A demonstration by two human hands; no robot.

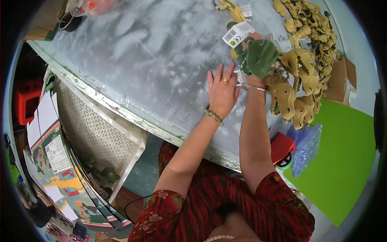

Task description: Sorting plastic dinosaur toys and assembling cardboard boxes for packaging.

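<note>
A green toy dinosaur (pixel 262 58) with a large head is in my right hand (pixel 256 82), which it mostly hides; only some fingertips and the base of the hand show around it. White paper tags (pixel 238 34) with a barcode hang by the toy. My left hand (pixel 224 90) lies stretched out over the table just left of the toy, palm down, its fingers extended. Its fingertips are close to a small white tag (pixel 240 78) below the dinosaur. Beyond them, a tan toy dinosaur (pixel 233 10) lies at the top of the table.
Tan dinosaur heads (pixel 300 68) and a pile of tan toy parts (pixel 318 32) crowd the right side. A red tape dispenser (pixel 283 146) and a blue plastic box (pixel 308 149) sit near right. At left, a white crate (pixel 94 117) holds green toys beside printed cardboard sheets (pixel 66 173).
</note>
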